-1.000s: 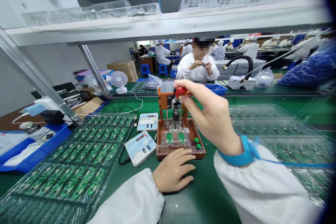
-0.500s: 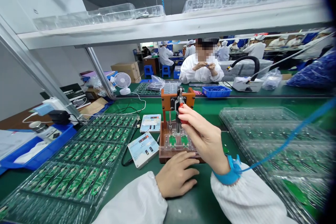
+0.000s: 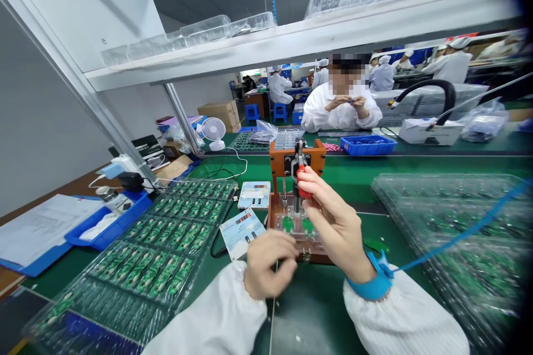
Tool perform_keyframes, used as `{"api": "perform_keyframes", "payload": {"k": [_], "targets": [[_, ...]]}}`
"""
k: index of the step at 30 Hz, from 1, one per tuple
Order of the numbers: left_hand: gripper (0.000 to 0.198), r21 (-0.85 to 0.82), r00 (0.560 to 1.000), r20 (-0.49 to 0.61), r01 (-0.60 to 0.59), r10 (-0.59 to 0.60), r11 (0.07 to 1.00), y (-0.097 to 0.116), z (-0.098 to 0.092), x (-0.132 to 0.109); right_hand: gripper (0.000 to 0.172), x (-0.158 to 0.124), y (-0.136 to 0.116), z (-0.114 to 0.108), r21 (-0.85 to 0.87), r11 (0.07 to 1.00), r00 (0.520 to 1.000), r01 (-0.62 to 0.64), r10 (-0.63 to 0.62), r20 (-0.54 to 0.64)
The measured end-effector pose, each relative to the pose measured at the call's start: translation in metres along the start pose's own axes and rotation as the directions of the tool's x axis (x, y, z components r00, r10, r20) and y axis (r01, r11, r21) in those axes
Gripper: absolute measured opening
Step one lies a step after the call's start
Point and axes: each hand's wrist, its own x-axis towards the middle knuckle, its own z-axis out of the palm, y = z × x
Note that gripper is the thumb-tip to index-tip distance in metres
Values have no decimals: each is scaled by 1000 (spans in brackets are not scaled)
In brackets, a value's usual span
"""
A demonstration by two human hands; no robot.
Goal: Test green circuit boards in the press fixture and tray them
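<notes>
The left hand (image 3: 268, 263) had been lifted from the green bench mat (image 3: 325, 316), its fingers pinched on a thin wire (image 3: 272, 310). The red handle (image 3: 303, 186) of the press (image 3: 278, 155), at the bench's centre, was grasped by the right hand (image 3: 337, 227), above 2 green boards (image 3: 287, 224).

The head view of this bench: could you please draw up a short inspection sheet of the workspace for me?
Surface: green bench mat.
Job's things: orange press jig with red lever handle above a clear nest of green boards; trays of circuit boards on the left.
Clutter: loose green board piece on the mat.
Hands: right hand pinches the lever handle; left hand pinches a thin strand, unidentifiable.
Cables: blue wrist-strap cord; black cable.
Surroundings: co-worker across the bench, desk fan, cardboard boxes.
</notes>
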Motion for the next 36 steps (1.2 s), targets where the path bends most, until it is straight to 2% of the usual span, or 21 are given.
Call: {"api": "perform_keyframes", "payload": {"k": [2,3,4,5,6,7,9,11,12,13,14,23,32,36], "targets": [[26,171,984,-58,176,-168,970,-14,-23,18,49,0,-1,1,-14,1000,1000,12,-12,-15],[28,276,954,-4,290,-300,917,-24,-36,27,49,0,-1,1,-24,1000,1000,19,-20,-21],[29,410,890,104,369,-445,834,-36,-48,36,49,1,-1,1,-34,999,999,25,-26,-24],[29,547,775,253,379,-579,746,-49,-60,43,49,1,-2,2,-42,999,999,30,-31,-26],[26,599,696,330,369,-638,711,-61,-70,48,48,2,-2,2,-50,998,999,34,-36,-27],[34,634,629,381,356,-678,687,-73,-79,51,48,2,-3,2,-55,998,999,39,-40,-27],[75,696,483,462,322,-744,642,-92,-90,52,47,3,-3,3,-63,997,998,46,-48,-31],[108,778,292,519,228,-803,586,-104,-94,49,47,3,-3,3,-65,997,998,50,-52,-32],[117,809,200,532,166,-823,564,-108,-94,47,47,3,-3,3,-65,997,998,49,-51,-30],[121,829,129,535,108,-835,548,-111,-93,46,47,3,-3,2,-65,997,998,49,-51,-28],[123,838,85,536,68,-840,542,-113,-93,45,47,3,-3,2,-63,997,998,48,-49,-25],[132,844,-8,532,75,-847,530,-123,-92,52,46,3,-2,2,-64,997,998,53,-55,-23],[131,855,-20,517,57,-855,516,-124,-90,51,46,4,-3,2,-61,997,998,56,-58,-39],[130,852,-31,520,89,-853,516,-120,-93,55,45,3,-3,2,-71,996,998,52,-55,-42]]}}
